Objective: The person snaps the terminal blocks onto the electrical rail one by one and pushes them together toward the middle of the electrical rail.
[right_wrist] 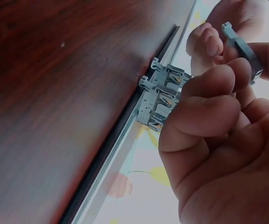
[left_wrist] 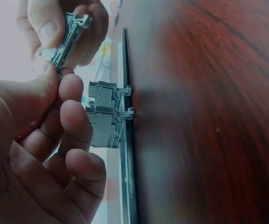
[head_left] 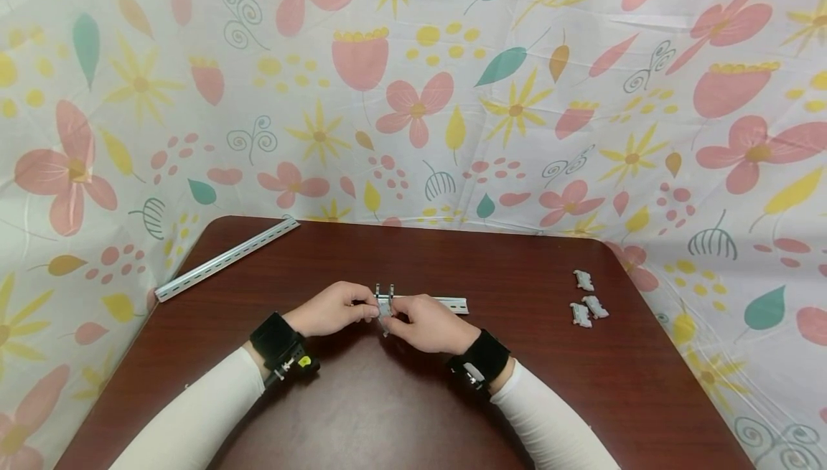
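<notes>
Grey block (left_wrist: 69,42) just before the short rail (head_left: 455,306), left hand (head_left: 332,310) and right hand (head_left: 426,323) both pinching it (fingertips closed on it), similar blocks (left_wrist: 104,114) on that rail, three loose pieces (head_left: 581,315) to its right.

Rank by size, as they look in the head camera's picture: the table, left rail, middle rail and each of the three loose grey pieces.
1. Table
2. Left rail
3. Middle rail, partly hidden, judged by what shows
4. Loose grey pieces; all three look alike, so I leave them unranked
</notes>
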`<control>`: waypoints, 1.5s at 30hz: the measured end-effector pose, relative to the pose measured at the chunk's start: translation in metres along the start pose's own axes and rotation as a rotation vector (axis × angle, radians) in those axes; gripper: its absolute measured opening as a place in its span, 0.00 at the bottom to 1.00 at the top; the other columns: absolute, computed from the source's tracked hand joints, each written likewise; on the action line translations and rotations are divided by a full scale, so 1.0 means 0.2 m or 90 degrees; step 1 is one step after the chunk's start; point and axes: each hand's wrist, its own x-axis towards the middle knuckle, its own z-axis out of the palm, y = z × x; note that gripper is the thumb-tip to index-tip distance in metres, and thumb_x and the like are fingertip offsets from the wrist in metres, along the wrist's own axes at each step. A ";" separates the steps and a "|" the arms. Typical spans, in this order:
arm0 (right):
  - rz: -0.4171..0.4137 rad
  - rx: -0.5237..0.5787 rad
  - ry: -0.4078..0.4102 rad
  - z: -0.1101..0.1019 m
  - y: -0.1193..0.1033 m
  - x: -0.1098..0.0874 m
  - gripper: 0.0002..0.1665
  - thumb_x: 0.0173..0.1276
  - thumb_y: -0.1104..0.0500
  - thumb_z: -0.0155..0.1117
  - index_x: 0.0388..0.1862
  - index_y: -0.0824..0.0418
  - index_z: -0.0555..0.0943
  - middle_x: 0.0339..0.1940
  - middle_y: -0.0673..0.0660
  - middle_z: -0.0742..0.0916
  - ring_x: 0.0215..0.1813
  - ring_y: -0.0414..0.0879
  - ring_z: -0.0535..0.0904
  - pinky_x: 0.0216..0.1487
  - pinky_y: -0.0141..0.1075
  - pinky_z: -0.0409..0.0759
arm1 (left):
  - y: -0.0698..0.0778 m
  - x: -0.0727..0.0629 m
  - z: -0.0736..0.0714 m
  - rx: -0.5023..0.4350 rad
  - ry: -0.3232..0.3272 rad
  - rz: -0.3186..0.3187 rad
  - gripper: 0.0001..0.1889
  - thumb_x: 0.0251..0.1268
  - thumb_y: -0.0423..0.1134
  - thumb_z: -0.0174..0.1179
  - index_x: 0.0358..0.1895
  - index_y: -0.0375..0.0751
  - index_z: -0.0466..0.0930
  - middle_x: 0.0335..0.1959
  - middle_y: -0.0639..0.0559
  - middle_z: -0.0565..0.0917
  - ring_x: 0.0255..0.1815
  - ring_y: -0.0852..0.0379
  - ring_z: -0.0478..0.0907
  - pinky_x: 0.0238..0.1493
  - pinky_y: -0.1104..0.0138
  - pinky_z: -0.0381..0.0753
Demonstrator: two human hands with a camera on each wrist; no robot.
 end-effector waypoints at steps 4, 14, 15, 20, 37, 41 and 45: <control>0.000 0.003 -0.022 0.00 0.00 0.00 0.15 0.88 0.50 0.63 0.35 0.45 0.83 0.19 0.38 0.74 0.20 0.33 0.69 0.26 0.31 0.69 | 0.00 0.00 0.00 0.004 -0.005 -0.006 0.08 0.83 0.39 0.67 0.41 0.43 0.90 0.32 0.44 0.85 0.32 0.62 0.76 0.38 0.67 0.74; -0.002 -0.018 -0.029 0.00 0.00 0.01 0.15 0.90 0.49 0.60 0.37 0.44 0.85 0.19 0.37 0.72 0.21 0.33 0.67 0.28 0.31 0.68 | -0.01 0.00 0.01 0.003 -0.003 -0.004 0.07 0.83 0.40 0.68 0.40 0.45 0.90 0.31 0.46 0.86 0.31 0.62 0.76 0.36 0.67 0.75; -0.004 -0.020 -0.027 0.00 0.00 0.01 0.16 0.89 0.49 0.60 0.36 0.44 0.85 0.19 0.37 0.72 0.21 0.32 0.67 0.28 0.31 0.68 | -0.02 0.00 0.00 0.002 -0.002 -0.003 0.07 0.82 0.40 0.68 0.40 0.45 0.90 0.31 0.47 0.86 0.31 0.62 0.76 0.36 0.67 0.75; -0.007 -0.024 -0.020 0.00 0.00 0.01 0.17 0.89 0.50 0.59 0.35 0.45 0.84 0.19 0.37 0.73 0.22 0.33 0.67 0.29 0.31 0.68 | -0.03 0.01 0.00 0.004 0.013 -0.006 0.07 0.83 0.39 0.68 0.43 0.44 0.92 0.32 0.50 0.86 0.32 0.61 0.77 0.36 0.67 0.76; 0.049 -0.013 0.031 -0.04 0.06 0.01 0.18 0.87 0.53 0.60 0.31 0.48 0.84 0.19 0.40 0.73 0.21 0.36 0.65 0.26 0.33 0.65 | -0.10 0.00 -0.06 0.082 0.090 -0.056 0.10 0.76 0.42 0.75 0.53 0.44 0.92 0.42 0.59 0.86 0.37 0.59 0.79 0.39 0.63 0.82; 0.080 -0.019 0.051 -0.05 0.07 0.00 0.20 0.87 0.52 0.59 0.28 0.48 0.82 0.18 0.40 0.73 0.21 0.36 0.66 0.27 0.34 0.66 | -0.13 0.00 -0.06 0.124 0.090 -0.050 0.12 0.74 0.44 0.77 0.53 0.44 0.93 0.42 0.58 0.84 0.40 0.60 0.80 0.43 0.63 0.82; 0.107 -0.027 0.068 -0.06 0.09 0.00 0.25 0.88 0.51 0.57 0.23 0.49 0.75 0.17 0.42 0.70 0.20 0.37 0.64 0.28 0.34 0.64 | -0.15 0.00 -0.06 0.171 0.090 -0.039 0.14 0.73 0.45 0.78 0.54 0.43 0.93 0.44 0.55 0.85 0.45 0.58 0.81 0.48 0.60 0.83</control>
